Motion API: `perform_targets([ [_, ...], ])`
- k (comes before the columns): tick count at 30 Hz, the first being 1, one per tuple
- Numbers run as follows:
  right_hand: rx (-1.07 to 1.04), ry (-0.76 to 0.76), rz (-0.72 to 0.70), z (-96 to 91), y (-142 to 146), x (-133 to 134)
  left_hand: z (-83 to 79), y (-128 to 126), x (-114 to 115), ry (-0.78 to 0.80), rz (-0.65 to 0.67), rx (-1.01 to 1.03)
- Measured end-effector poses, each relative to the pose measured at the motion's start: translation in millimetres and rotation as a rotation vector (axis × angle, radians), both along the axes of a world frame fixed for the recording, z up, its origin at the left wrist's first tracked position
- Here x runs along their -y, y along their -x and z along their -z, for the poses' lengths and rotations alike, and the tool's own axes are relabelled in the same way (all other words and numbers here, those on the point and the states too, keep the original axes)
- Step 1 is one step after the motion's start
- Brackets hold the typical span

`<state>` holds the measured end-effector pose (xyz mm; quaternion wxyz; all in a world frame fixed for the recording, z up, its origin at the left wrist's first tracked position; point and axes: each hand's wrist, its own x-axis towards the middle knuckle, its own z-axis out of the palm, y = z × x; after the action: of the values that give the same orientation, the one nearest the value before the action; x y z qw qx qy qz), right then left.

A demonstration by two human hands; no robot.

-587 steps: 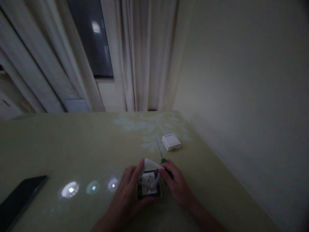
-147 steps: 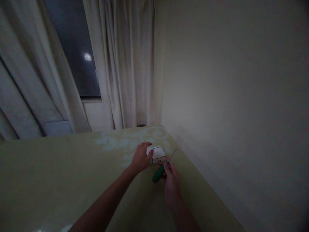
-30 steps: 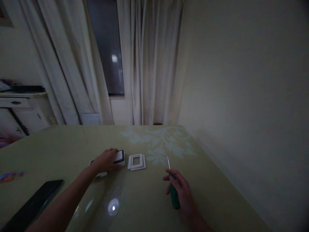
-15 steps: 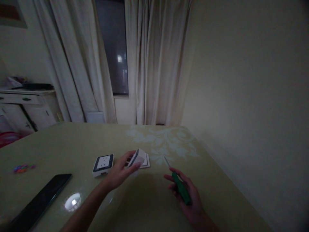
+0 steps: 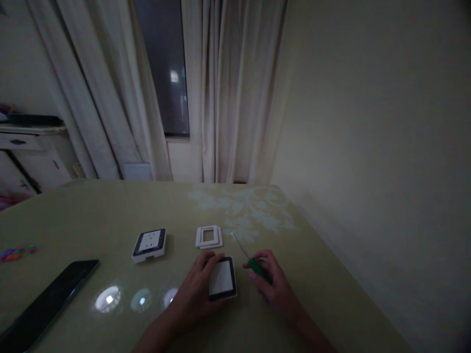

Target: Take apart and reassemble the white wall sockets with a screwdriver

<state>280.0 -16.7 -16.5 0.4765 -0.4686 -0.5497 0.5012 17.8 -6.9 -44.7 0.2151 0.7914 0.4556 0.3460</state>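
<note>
My left hand (image 5: 200, 282) is closed around the left side of a wall switch (image 5: 222, 277), a white square panel with a dark border, low over the table or resting on it. My right hand (image 5: 274, 284) grips a screwdriver (image 5: 257, 267) by its green handle, the thin metal shaft pointing up and left. Just beyond the switch lie white square frames (image 5: 199, 238), one overlapping another. To the left sits a wall socket (image 5: 149, 244) with a white face, dark border and white box-like base; neither hand touches it.
A long black flat object (image 5: 51, 306) lies at the left of the table (image 5: 121, 211). Small colourful pieces (image 5: 14, 253) are near the left edge. A wall (image 5: 368, 186) runs along the right side, with curtains (image 5: 235, 98) behind the table.
My left hand has brought the switch nearer to me from beside the white frames, and its panel now faces up. My right hand still holds the screwdriver, slightly higher. The view has shifted slightly.
</note>
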Motion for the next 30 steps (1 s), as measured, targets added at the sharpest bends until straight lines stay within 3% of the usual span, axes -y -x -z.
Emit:
perform_targets([
  [4, 0.145, -0.235, 0.065, -11.4, -14, -4, -4.1, 6, -1, -0.108, -0.103, -0.018],
  [11, 0.146, -0.553, 0.405, -22.1, -24, 8, -8.2, 18, -1, -0.124, -0.124, -0.013],
  [15, 0.123, -0.73, 0.38, -26.2, -17, 17, -5.2, 21, 1, -0.14, -0.131, -0.034],
  [24, 0.169, -0.802, 0.379, -30.7, -13, 24, -13.4, 21, 6, -0.175, -0.132, -0.068],
  [30, 0.227, -0.9, 0.29, -26.2, -15, 29, -17.5, 18, 10, -0.195, -0.127, -0.133],
])
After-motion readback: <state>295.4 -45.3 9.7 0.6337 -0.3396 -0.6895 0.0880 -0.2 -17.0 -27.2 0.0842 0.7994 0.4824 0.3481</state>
